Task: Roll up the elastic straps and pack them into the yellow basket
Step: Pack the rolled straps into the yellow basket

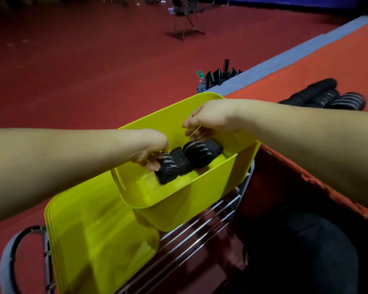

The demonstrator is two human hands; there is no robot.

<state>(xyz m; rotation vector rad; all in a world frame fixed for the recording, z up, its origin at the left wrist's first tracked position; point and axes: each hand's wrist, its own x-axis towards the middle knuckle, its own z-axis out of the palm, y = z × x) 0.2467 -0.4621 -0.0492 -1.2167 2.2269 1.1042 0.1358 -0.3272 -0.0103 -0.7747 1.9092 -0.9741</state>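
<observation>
Head view, near to far. Foreground: a flat yellow plastic lid (pixel 100 240) lay on a chrome wire rack (pixel 202 230) w/ a grey curved handle (pixel 11 257) at lower left. Just beyond, the yellow plastic basket (pixel 200 194) sat on the same rack, open side up, against a red-topped platform (pixel 295 85).

Inside the basket: four rolled black elastic straps w/ grey stripes, side by side in a row along the floor, long axes roughly parallel and pointing from the near wall toward the far wall. The leftmost rolled strap (pixel 167 168) was pinched at its upper end by the left hand (pixel 149 151), fingers curled round it; the roll touched its neighbour (pixel 182 160) on the right. The right hand (pixel 208 119) hovered above the far-right end of the row, fingers bent downward and loosely apart, holding nothing that could be made out; whether it touched the basket rim could not be told.

Key relation: the held roll lay directly below and slightly right of the left hand, so that hand was the nearer one; seating the roll probably called for a short push down, keeping its axis parallel to the row.

Farther off: a pile of black straps (pixel 327 96) waited on the platform, so packing appeared partly done. Beyond: a clear water bottle w/ green cap (pixel 201 81), a folded black umbrella (pixel 223 73), red floor (pixel 72 60).
</observation>
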